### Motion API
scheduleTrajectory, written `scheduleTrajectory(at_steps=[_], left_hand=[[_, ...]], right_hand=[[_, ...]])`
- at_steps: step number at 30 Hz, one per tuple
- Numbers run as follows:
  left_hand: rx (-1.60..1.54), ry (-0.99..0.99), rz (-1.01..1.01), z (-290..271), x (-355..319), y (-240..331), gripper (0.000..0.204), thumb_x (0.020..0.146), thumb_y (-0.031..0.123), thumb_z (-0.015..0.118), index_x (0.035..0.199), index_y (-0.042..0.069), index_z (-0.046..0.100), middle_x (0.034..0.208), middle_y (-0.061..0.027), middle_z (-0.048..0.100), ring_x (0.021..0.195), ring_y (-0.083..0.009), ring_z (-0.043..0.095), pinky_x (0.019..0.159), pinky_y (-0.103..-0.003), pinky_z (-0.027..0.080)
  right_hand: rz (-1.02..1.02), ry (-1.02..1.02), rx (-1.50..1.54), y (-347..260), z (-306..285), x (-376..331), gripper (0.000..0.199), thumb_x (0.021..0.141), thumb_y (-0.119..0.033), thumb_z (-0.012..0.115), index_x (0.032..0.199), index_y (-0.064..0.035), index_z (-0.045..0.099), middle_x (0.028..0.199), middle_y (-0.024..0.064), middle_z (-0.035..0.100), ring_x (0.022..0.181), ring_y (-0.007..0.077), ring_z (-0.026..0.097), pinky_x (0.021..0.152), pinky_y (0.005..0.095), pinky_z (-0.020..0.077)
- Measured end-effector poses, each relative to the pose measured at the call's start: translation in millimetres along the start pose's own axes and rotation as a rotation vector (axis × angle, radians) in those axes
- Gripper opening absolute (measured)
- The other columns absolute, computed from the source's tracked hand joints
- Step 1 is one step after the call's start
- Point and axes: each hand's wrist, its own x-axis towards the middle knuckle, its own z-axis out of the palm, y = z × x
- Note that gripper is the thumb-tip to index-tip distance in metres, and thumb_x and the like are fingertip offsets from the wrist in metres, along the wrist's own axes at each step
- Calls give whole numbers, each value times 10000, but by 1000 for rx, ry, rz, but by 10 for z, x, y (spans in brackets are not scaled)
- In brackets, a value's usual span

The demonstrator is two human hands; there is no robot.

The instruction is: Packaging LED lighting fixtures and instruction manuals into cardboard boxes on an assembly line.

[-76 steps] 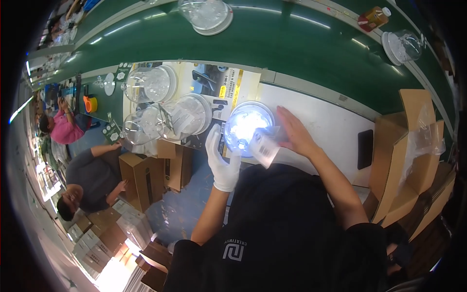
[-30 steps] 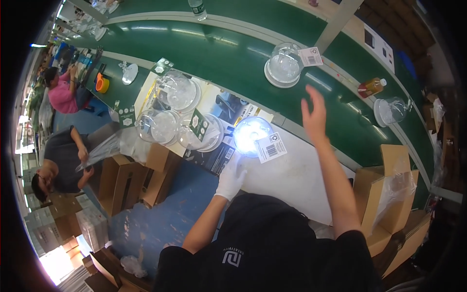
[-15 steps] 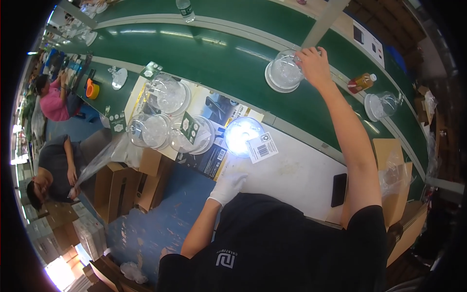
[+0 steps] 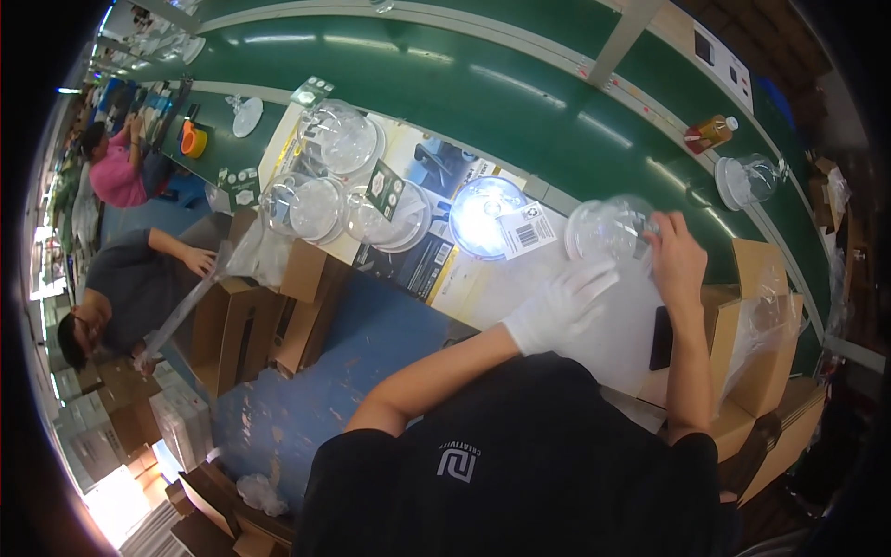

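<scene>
My right hand (image 4: 677,255) is bare and closed on the knob end of a clear dome on a white round base (image 4: 603,230), tilted over the white worktop and slightly blurred. My left hand (image 4: 561,306), in a white glove, reaches toward this dome with its fingers stretched out; nothing is in it. To the dome's left lies a brightly lit clear dome (image 4: 483,209) with a white barcode tag (image 4: 529,230). Further left, several more domes stand on printed boards, among them one with a dark green tag (image 4: 380,183).
A black phone (image 4: 661,339) lies by my right forearm, beside an open carton (image 4: 756,343). Beyond the worktop runs a green belt (image 4: 445,79). A bottle of amber liquid (image 4: 710,135) and another dome (image 4: 745,181) are at the right. One person (image 4: 121,297) handles plastic film at the left.
My right hand has brought the clear dome from the green belt back toward me, over the white worktop. My gloved left hand has moved right and opened out toward it.
</scene>
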Motion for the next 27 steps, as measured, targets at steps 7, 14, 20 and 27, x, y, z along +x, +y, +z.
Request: scheduleTrajectory(at_steps=[7,14,20,27], left_hand=[[193,-95,47,370,319,-294,753,761,258,799,1403,47,466,1462,-167,463,1376,-398,426,1124,-476,393],[234,-242,95,468,651,-322,601,787,361,761,1305,115,582,1392,-113,548,1324,-336,499,1084,-442,422],[87,-516,214,695,1139,-316,169,839,249,627,929,143,724,977,-64,699,962,-288,660,887,-404,504],[87,-413,122,784,1121,-306,281,785,310,693,1008,141,723,1039,-94,705,1000,-327,654,887,-438,518]], right_hand=[[52,-167,4,-204,-15,-564,276,851,-197,720,1082,-86,618,1015,79,606,860,281,688,642,405,543],[292,-452,356,107,-288,-894,586,762,-199,836,1278,-78,586,1030,145,689,943,317,682,796,386,536],[775,-385,1475,511,-14,-959,357,882,-74,727,1214,-60,595,883,25,689,817,87,650,714,240,506],[984,125,1360,423,1476,-1614,471,928,-102,677,1366,-7,534,1275,103,642,1217,210,588,1016,331,459]])
